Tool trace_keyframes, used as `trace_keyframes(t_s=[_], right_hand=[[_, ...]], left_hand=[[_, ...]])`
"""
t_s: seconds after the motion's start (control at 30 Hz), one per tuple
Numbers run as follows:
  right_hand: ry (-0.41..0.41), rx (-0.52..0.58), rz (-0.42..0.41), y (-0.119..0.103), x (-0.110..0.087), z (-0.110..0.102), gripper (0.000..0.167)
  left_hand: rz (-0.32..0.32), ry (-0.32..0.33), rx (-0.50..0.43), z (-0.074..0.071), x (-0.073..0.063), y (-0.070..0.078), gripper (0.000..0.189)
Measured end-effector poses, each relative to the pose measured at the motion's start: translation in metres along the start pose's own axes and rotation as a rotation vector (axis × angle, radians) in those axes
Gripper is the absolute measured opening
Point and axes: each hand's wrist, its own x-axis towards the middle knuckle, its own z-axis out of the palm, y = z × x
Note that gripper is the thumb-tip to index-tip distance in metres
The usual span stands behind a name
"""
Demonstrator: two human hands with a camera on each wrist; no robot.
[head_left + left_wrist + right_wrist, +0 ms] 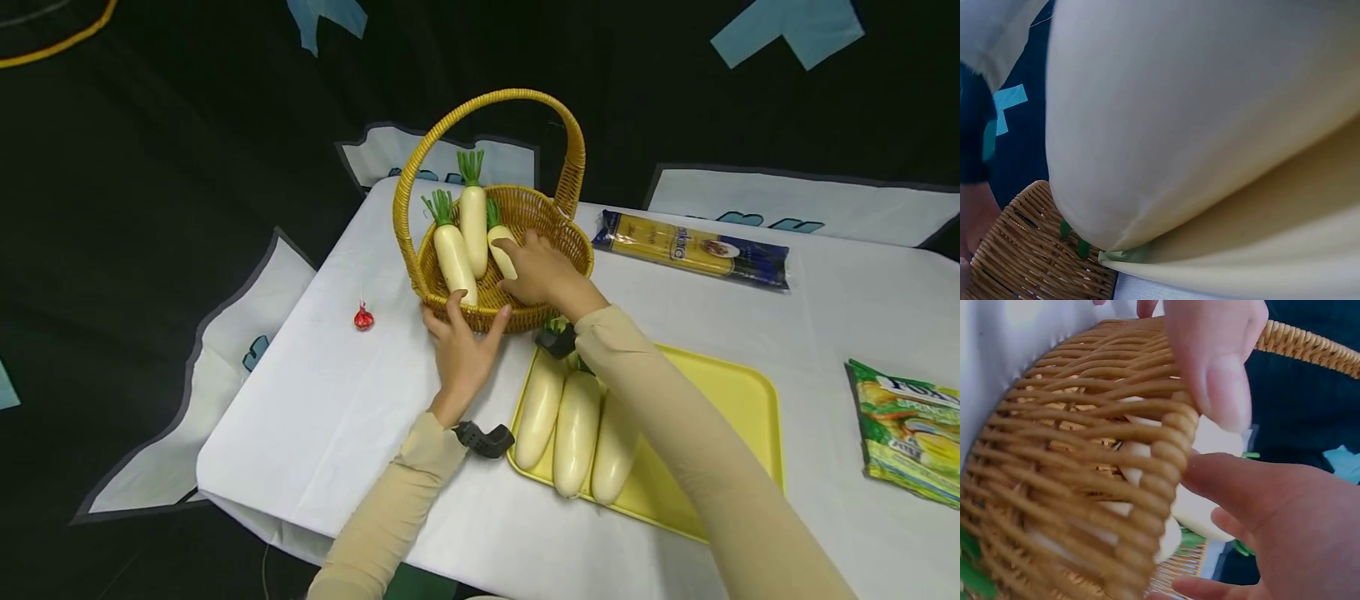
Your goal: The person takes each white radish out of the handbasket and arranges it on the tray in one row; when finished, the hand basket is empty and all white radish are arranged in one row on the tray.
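Note:
The wicker basket (pixel 570 237) with a tall hoop handle holds three white radishes, a left one (pixel 454 260), a middle one (pixel 473 225) and a right one (pixel 501 242), their green tops toward the far rim. My left hand (pixel 463 358) touches the near rim with spread fingers; its thumb (pixel 1225 394) lies over the rim in the right wrist view. My right hand (pixel 542 271) reaches inside the basket, fingers spread by the right radish, which it partly hides. Three more white radishes (pixel 576 433) lie side by side on the yellow tray (pixel 720 392), partly under my right forearm.
A pack of spaghetti (pixel 690 247) lies right of the basket, and a green printed bag (pixel 907 433) at the far right. A small red wrapped item (pixel 363 317) sits left on the white-covered table (pixel 315 433). Pale surfaces fill most of the left wrist view.

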Motion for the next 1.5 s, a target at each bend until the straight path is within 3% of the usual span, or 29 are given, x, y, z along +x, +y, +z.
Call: trace_keyframes(t_s=[0.13, 0.23, 0.4, 0.77, 1.3, 1.5], right_hand=[[-0.11, 0.036, 0.043, 0.0, 0.012, 0.001, 0.066], [-0.135, 0.071, 0.082, 0.003, 0.019, 0.005, 0.065], [-0.121, 0.098, 0.117, 0.015, 0.03, 0.015, 0.065], [-0.045, 0.295, -0.073, 0.038, 0.039, 0.031, 0.073], [-0.014, 0.327, -0.05, 0.038, 0.035, 0.031, 0.07], [-0.033, 0.379, -0.005, 0.04, 0.033, 0.031, 0.071]], left_hand=[[-0.005, -0.001, 0.005, 0.0, 0.001, 0.0, 0.076], [-0.004, 0.003, 0.005, 0.0, 0.001, 0.0, 0.076], [0.003, 0.008, 0.0, 0.0, 0.0, 0.001, 0.075], [0.026, 0.024, 0.006, 0.0, 0.001, -0.001, 0.075], [0.015, 0.017, -0.001, 0.0, 0.0, 0.0, 0.074], [0.009, 0.012, 0.0, 0.0, -0.001, -0.001, 0.075]])
